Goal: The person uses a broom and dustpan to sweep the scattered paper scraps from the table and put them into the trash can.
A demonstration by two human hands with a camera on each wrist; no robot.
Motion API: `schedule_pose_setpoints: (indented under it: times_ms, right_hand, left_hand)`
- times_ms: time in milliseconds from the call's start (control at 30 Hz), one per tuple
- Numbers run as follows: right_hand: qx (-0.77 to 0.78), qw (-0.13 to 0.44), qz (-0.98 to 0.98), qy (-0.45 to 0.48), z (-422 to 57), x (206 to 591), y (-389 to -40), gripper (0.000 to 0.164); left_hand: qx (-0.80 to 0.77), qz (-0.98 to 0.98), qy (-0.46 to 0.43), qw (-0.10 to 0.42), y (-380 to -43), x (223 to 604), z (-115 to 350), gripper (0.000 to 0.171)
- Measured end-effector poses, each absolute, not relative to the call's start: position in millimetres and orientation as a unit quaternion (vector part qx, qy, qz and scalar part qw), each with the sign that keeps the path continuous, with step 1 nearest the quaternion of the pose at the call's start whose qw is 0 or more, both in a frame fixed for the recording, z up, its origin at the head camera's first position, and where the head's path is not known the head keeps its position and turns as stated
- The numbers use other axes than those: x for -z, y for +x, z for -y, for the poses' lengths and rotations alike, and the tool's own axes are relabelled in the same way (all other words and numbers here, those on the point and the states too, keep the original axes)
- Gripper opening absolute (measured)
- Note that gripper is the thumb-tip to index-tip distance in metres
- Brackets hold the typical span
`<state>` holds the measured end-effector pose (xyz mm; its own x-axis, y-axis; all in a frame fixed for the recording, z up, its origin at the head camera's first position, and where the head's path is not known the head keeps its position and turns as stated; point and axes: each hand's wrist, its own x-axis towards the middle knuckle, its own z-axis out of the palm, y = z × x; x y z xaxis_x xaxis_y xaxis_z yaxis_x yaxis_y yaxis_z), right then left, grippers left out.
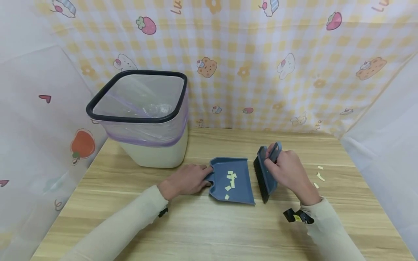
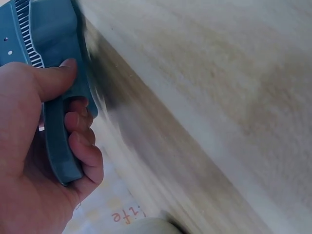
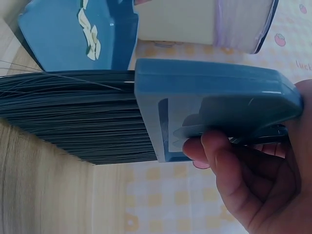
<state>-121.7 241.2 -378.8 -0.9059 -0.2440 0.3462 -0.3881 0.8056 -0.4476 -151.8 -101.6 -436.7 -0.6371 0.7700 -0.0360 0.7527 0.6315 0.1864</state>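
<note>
A blue dustpan (image 1: pixel 240 190) lies on the wooden table, with several pale yellow scraps (image 1: pixel 232 177) on it. My left hand (image 1: pixel 191 178) grips its handle (image 2: pixel 63 141); the left wrist view shows the fingers curled round it and the thumb on top. To the right of the pan, my right hand (image 1: pixel 289 170) holds a blue hand brush (image 1: pixel 268 175) by its handle. The brush's dark bristles (image 3: pixel 73 114) face the dustpan's open edge, a small gap apart. In the right wrist view the brush stands in front of part of the pan.
A cream bin (image 1: pixel 156 156) with a black rim and a clear liner stands at the back left. Several more scraps (image 1: pixel 320 177) lie on the table right of my right hand. A checked, printed cloth (image 1: pixel 235 90) hangs behind the table (image 1: pixel 209 232).
</note>
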Motion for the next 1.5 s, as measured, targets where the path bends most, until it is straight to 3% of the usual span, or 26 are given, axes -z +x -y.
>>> schedule_pose_setpoints:
  times_ms: [900,1500]
  right_hand:
    - [-0.269,0.127,0.942,0.156,-239,378,-122,0.008]
    - [-0.264,0.12,0.943,0.162,-239,377,-122,0.009]
  left_hand:
    - [-0.081,-0.903,0.421,0.002,-147,395,112,0.036]
    - [-0.074,-0.898,0.43,-0.065,-144,356,119,0.033]
